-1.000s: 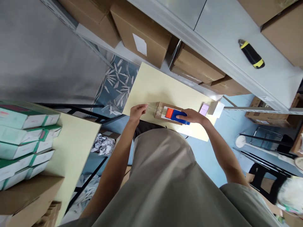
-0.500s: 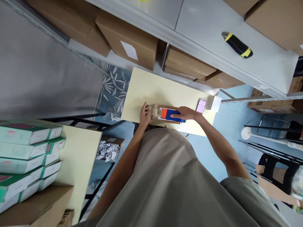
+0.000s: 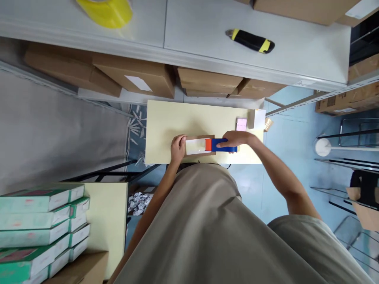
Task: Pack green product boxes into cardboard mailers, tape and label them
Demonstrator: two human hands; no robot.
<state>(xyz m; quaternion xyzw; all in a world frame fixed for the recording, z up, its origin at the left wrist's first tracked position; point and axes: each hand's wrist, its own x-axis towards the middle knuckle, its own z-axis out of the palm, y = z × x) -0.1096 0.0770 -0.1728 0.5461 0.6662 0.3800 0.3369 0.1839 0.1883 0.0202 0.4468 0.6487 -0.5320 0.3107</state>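
On the pale yellow table (image 3: 166, 114) lies a small brown cardboard box (image 3: 200, 155) with a long white label (image 3: 194, 146) on top. My left hand (image 3: 178, 148) grips the box's left end, its fingers curled over the edge. A blue tape dispenser (image 3: 219, 145) with an orange front part is in my right hand (image 3: 236, 139), fingers closed round its body. The dispenser's orange end rests over the right part of the box. Clear tape itself is hard to make out on the label.
A phone (image 3: 241, 124) and a small white box (image 3: 257, 119) sit at the table's right end. Above is a grey shelf (image 3: 192, 31) holding a utility knife (image 3: 251, 40) and yellow tape roll (image 3: 108, 12). Green-and-white boxes (image 3: 32, 221) are stacked at the left.
My left hand has come right onto the box's left end. The dispenser has shifted right along the box, showing more of the white label. The camera view has turned and shifted.
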